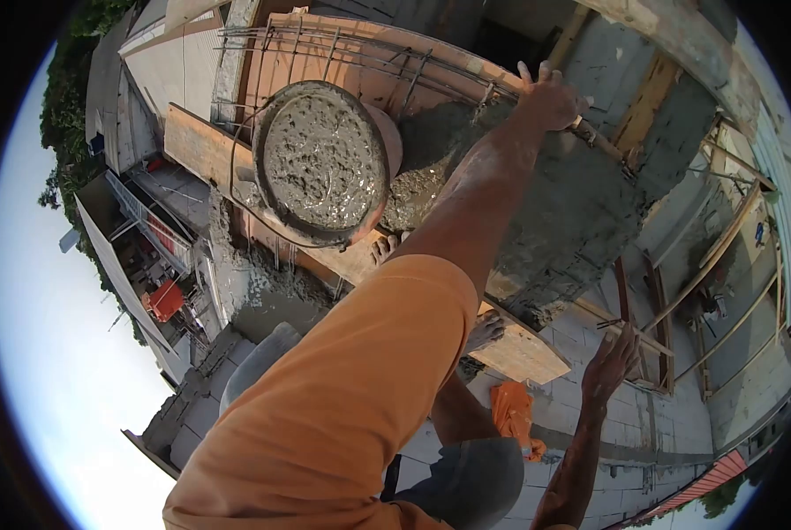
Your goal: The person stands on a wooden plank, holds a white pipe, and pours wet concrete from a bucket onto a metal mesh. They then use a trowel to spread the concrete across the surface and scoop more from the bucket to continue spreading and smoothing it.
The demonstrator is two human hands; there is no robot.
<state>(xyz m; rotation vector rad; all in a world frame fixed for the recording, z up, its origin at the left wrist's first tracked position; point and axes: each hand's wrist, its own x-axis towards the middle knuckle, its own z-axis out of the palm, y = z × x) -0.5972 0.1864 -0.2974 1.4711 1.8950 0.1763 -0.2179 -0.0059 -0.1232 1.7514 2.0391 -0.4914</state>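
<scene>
My left hand (550, 95) reaches out at the top, fingers spread, right at the mortar-caked reinforcing bars (603, 141) along the edge of a wet concrete surface (572, 190). My right hand (611, 364) is raised at the lower right with its fingers stretched out, in front of timber pieces. A round bucket (387, 159) full of wet concrete (325, 163) stands on the left of my outstretched arm. Grey concrete lies spread between the bucket and the bars. My bare feet (487, 332) are partly hidden by my orange sleeve.
A rebar cage (334, 44) runs along the top beside an orange-brown panel. Wooden boards (523, 349) lie near my feet, and an orange cloth (513, 411) hangs below them. Block walls (678, 433) and timber props (713, 278) stand at the right, with rooftops and sky at the left.
</scene>
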